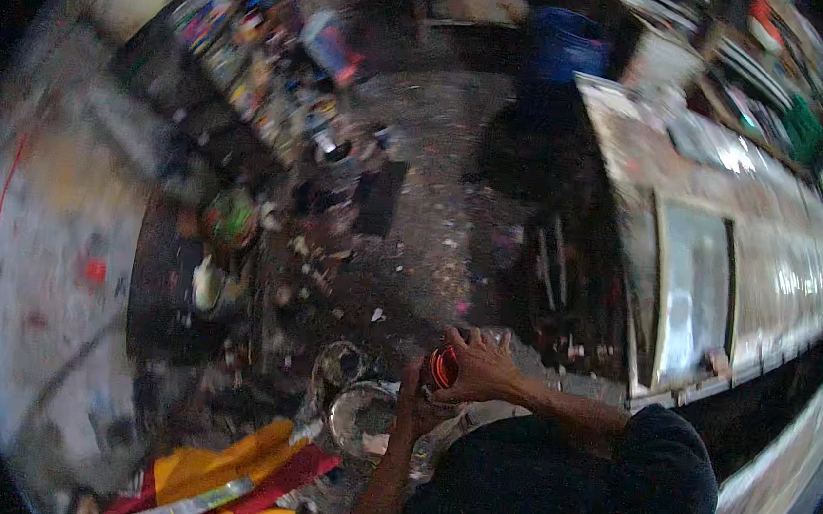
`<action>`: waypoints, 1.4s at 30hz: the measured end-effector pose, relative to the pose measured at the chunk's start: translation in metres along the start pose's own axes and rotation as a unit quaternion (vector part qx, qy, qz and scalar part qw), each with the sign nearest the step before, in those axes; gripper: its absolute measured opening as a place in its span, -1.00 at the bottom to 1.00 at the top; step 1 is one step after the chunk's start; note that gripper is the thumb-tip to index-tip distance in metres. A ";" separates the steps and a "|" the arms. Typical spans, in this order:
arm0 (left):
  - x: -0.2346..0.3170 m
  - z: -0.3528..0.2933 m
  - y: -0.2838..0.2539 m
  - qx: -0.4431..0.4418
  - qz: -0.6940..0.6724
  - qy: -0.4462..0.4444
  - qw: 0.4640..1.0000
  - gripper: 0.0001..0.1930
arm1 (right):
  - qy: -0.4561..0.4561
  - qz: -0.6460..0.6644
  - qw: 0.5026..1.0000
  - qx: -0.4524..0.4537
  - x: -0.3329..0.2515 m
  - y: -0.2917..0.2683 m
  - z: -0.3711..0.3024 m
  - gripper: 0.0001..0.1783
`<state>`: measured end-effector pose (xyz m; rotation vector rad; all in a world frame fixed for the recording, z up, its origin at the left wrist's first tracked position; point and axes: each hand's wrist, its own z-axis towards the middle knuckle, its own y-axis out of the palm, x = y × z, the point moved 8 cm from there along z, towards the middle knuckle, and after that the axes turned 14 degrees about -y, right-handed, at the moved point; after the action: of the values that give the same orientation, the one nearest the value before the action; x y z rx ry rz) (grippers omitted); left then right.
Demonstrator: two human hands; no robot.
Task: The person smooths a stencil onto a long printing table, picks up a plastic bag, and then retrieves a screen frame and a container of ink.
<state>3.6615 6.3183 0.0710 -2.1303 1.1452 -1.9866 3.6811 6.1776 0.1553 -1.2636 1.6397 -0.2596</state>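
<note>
Both my hands are closed around a small round container with a glossy red-orange inside [443, 366]; blur hides whether it is a cup, a can or a jar. My left hand [417, 399] grips its near left side from below. From the right, my right hand [482, 369] reaches across with its fingers curled over the rim. Below and left of the hands, a wide, pale round tub or bucket [358, 417] stands on the floor. Just beyond it is a smaller round container [341, 361].
A long table [766, 229] with a framed pane [695, 292] runs along the right. Yellow and red cloth [227, 466] lies at lower left. A dark stand with a pale bottle [205, 285] is at left; a blue drum [567, 45] stands far back. Debris litters the dark floor.
</note>
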 end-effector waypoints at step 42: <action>0.339 0.010 0.474 -0.136 -0.013 0.109 0.985 0.09 | -0.016 0.187 0.772 0.607 0.389 -0.040 -0.552 0.15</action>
<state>3.4128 5.7957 0.1368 -2.0892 1.5100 -2.2380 3.2867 5.6319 0.2191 0.0588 1.2046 -0.8636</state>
